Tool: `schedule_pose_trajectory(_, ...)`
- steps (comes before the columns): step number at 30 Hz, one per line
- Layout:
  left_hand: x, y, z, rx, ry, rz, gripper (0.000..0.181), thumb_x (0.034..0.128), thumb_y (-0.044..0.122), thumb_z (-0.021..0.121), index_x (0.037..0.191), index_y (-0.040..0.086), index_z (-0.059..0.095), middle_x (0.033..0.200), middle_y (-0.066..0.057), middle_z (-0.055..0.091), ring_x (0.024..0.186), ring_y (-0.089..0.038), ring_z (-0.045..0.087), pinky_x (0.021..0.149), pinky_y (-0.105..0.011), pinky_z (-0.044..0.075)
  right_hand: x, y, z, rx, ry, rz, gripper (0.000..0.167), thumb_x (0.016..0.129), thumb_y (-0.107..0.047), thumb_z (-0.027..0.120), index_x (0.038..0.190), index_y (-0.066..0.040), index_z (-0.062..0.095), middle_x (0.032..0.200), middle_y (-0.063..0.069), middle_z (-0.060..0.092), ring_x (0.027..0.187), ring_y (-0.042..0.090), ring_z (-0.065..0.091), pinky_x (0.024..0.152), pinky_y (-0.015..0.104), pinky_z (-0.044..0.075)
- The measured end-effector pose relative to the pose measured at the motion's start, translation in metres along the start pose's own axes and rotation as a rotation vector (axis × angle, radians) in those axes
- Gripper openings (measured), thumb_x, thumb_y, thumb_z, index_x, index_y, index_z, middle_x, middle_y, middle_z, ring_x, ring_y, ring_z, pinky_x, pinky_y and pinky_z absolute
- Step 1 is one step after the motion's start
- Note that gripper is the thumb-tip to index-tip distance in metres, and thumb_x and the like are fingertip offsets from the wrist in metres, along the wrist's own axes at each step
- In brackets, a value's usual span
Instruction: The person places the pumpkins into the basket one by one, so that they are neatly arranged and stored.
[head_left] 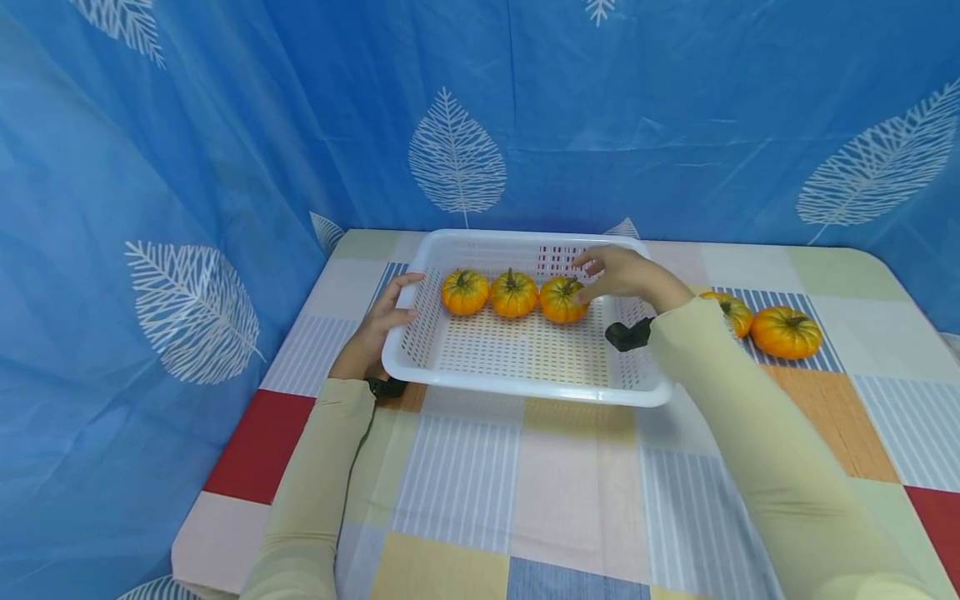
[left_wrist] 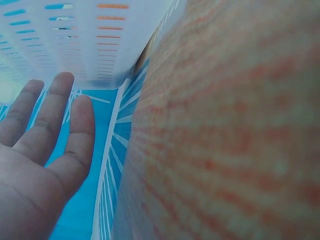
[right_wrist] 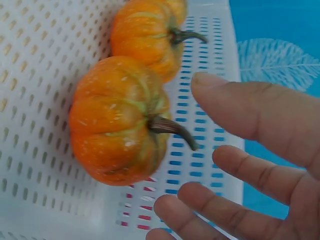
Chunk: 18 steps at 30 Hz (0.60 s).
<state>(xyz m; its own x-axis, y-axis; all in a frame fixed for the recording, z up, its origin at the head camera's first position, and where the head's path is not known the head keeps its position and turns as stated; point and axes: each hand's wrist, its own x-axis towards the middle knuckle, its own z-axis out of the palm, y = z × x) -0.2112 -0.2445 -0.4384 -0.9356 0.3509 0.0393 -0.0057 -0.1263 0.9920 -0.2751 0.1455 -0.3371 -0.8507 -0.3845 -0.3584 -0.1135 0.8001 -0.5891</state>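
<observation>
Three pumpkins (head_left: 513, 295) in a left-right row, far half of basket (head_left: 525, 387). Right hand (head_left: 621, 273) spread, holding nothing; rightmost pumpkin (head_left: 559, 305) just left of it. Left hand (head_left: 377, 325), fingers straight, farther off at left rim.

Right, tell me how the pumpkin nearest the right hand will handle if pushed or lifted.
This pumpkin may roll when pushed, given its rounded sides, though its squat shape should limit that. Its smooth-looking skin might slip in a loose grip. The narrow stem could snap, so lifting by the ribbed sides is probably safer.
</observation>
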Motion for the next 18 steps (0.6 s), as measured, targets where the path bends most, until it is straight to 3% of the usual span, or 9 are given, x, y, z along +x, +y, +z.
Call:
schedule_pose_trajectory(9, -0.001, 0.003, 0.003, 0.001, 0.024, -0.009, 0.059, 0.0973, 0.011, 0.047, 0.153, 0.027, 0.036, 0.177, -0.013, 0.016, 0.138, -0.046, 0.041, 0.101, -0.056, 0.057, -0.02, 0.01, -0.012, 0.144, -0.013, -0.095, 0.067, 0.101, -0.021, 0.074, 0.158, 0.0, 0.046, 0.159, 0.032, 0.047, 0.148, 0.051, 0.041, 0.118, 0.071, 0.035)
schedule_pose_trajectory(18, -0.001, 0.0, 0.003, -0.015, 0.014, 0.01, 0.058, 0.0978, 0.01, 0.044, 0.153, 0.027, 0.036, 0.177, -0.014, 0.014, 0.141, -0.044, 0.037, 0.099, -0.05, 0.055, -0.035, 0.027, -0.021, 0.255, -0.06, -0.161, 0.064, 0.105, -0.018, 0.07, 0.161, -0.002, 0.043, 0.161, 0.028, 0.048, 0.147, 0.044, 0.046, 0.119, 0.065, 0.038)
